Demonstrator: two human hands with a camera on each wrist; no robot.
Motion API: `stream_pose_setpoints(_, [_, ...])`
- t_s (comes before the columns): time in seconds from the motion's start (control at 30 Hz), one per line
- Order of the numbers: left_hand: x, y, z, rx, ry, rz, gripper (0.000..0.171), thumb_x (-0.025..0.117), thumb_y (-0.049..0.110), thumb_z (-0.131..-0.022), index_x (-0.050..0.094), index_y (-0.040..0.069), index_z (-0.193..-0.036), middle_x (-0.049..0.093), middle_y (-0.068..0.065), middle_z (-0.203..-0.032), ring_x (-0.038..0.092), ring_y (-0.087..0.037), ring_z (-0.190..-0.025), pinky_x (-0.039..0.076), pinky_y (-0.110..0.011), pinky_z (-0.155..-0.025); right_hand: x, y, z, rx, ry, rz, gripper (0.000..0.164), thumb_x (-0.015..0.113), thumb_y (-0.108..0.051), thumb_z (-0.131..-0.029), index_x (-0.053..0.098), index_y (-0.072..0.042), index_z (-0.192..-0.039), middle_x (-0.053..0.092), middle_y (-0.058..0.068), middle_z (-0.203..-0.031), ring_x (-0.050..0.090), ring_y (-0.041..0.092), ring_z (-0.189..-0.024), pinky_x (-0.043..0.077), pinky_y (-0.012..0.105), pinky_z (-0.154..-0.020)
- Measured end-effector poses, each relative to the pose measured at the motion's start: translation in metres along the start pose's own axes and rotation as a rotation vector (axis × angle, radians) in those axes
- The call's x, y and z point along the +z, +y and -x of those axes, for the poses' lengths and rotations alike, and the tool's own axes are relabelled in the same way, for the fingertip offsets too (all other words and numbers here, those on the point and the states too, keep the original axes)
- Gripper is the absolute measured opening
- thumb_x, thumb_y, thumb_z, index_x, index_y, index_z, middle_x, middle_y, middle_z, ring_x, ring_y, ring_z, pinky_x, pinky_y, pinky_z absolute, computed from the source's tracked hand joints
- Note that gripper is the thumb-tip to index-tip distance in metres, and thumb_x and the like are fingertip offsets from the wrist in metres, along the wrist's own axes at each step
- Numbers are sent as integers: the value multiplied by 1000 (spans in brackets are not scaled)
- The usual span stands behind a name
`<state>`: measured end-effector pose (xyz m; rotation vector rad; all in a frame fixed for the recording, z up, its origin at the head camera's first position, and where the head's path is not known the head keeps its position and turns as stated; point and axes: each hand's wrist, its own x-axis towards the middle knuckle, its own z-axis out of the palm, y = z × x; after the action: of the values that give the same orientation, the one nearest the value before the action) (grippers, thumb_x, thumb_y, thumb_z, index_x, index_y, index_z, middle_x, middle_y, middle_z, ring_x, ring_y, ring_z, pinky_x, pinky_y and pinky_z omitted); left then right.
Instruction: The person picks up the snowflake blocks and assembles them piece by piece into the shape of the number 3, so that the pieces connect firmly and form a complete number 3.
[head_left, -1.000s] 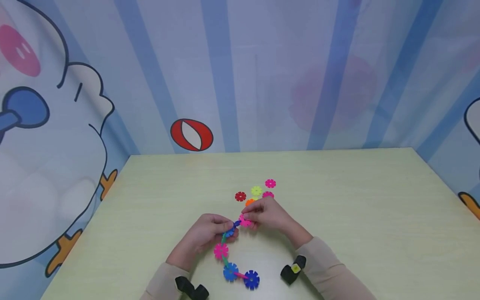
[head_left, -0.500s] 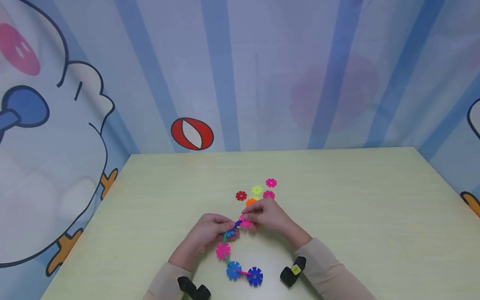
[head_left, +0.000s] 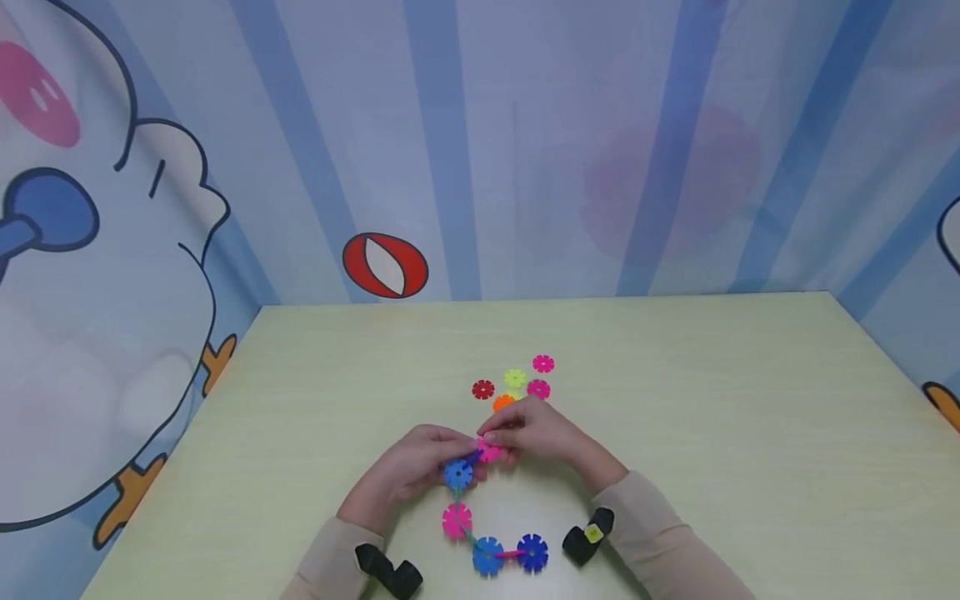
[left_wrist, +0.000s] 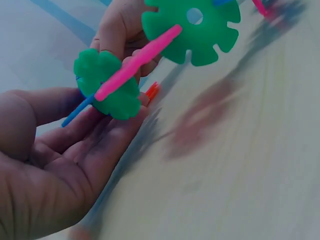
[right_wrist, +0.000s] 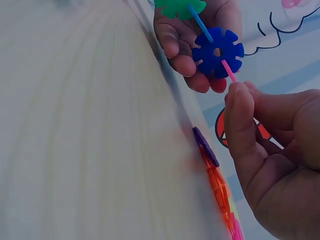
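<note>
Behind the pale wood-grain table (head_left: 712,392) we saw a light-blue backdrop with darker stripes (head_left: 555,150), printed with a big white cartoon figure (head_left: 112,350) and a red-and-white ball (head_left: 386,265). Just beyond the hands lay loose notched plastic discs: a red one (head_left: 483,389), a yellow one (head_left: 515,378), two pink ones (head_left: 543,363) and an orange one (head_left: 503,402), close to the right hand (head_left: 536,429). Beside each beige sleeve we noticed a black wrist device (head_left: 587,537).

The table's far edge met the backdrop well beyond the discs, and both side edges slanted well away from the arms; tabletop stretched broadly to either side of us.

Between the hands and our body curved a chain of interlocked notched plastic discs (head_left: 457,521), blue, pink and green, ending in a dark blue one. Near the left hand (head_left: 412,460) it was raised above its shadow. Our left thumb and fingers pinched the dark blue notched disc (right_wrist: 230,49) near the chain's upper end. Our right thumb and forefinger pressed together on the bright pink notched disc (head_left: 489,451), slotted into that dark blue one.
</note>
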<state>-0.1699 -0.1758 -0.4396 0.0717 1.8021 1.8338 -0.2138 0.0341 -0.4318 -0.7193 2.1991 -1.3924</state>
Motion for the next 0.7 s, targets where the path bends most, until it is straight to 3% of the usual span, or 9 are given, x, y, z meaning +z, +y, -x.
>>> stream_pose_setpoints(0.17, [4, 1, 0, -4, 33, -34, 31, 57, 14, -97, 64, -13, -111, 73, -14, -86, 71, -18, -79, 57, -34, -82, -4, -1, 0, 12, 22, 43, 20, 65, -15, -92, 72, -2, -106, 67, 2, -75, 61, 13, -59, 52, 28, -62])
stream_pose_setpoints(0.4, [3, 0, 0, 0, 77, -69, 28, 56, 12, -97, 65, -12, -108, 73, -14, -84, 71, -18, -77, 57, -34, -80, -24, 4, 2, 44, 196, 227, 17, 69, -15, -89, 72, -5, -102, 63, 1, -83, 55, 15, -70, 49, 26, -62])
stream_pose_setpoints(0.7, [-1, 1, 1, -5, 103, -123, 26, 54, 11, -98, 65, -10, -109, 73, -13, -84, 71, -21, -80, 56, -34, -82, -33, 8, 5, 118, 166, 258, 23, 76, -11, -82, 71, -3, -103, 60, 3, -81, 51, 16, -72, 47, 25, -61])
